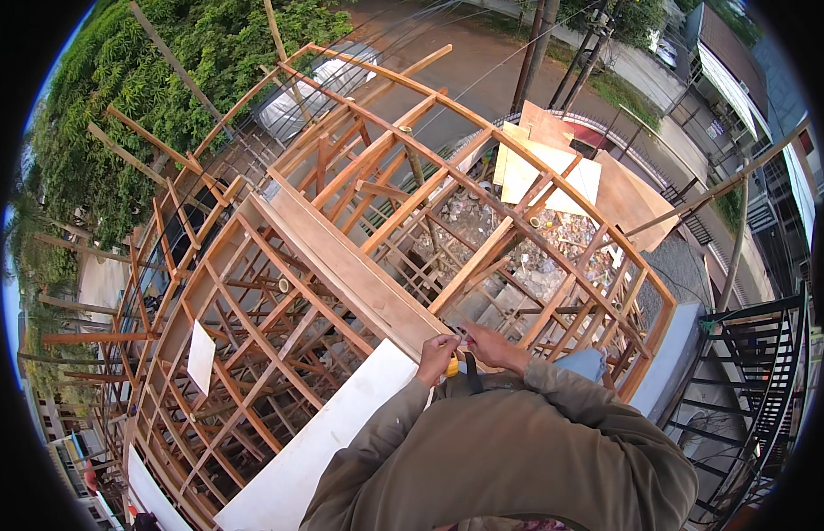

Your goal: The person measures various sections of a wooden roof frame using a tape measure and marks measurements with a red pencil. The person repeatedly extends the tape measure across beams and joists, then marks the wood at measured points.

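My left hand is close in front of my body, its fingers curled together in a pinch. My right hand meets it from the right, fingers also bent inward. Between the fingertips is a small reddish thing, too small to name. A rounded yellow object shows just beside my left hand, possibly at my waist. Below the hands hangs a dark strap. Just beyond my hands ends a long wooden trough-like beam form.
Open timber framing spreads out on both sides, with deep gaps to the ground. A white panel lies left of me; a smaller white sheet rests on the frame. Plywood sheets lie below at right, near a black metal staircase.
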Tool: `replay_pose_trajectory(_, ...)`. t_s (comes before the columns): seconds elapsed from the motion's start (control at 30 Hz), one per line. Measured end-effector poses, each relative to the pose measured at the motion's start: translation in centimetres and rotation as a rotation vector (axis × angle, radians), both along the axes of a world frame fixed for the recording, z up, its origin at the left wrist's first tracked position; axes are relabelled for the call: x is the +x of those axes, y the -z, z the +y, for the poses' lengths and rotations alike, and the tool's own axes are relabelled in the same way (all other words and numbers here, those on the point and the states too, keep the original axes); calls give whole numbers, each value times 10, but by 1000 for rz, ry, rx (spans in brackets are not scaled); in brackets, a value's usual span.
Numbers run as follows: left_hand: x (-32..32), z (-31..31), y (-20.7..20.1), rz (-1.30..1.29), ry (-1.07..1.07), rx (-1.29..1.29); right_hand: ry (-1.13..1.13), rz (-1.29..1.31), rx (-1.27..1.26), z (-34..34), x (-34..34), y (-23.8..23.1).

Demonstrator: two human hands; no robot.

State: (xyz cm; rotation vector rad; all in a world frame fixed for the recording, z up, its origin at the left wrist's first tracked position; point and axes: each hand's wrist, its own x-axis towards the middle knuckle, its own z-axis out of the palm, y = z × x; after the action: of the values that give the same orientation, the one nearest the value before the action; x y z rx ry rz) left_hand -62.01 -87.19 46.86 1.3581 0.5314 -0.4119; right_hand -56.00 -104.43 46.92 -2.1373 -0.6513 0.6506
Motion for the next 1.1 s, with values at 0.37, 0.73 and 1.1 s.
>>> replay_pose_trajectory(0.37, 1, 6, 24, -57, -123, 56, -224, -25, -347, -8, 19, -25)
replay_pose_trajectory(0.73, 10, -4, 12, 15, -195, -363, -115, 46, -137, -4, 19, -27)
replay_pose_trajectory(1.1, 12, 8, -5, -115, -61, -5, -98, 91, -169, 14, 12, -34)
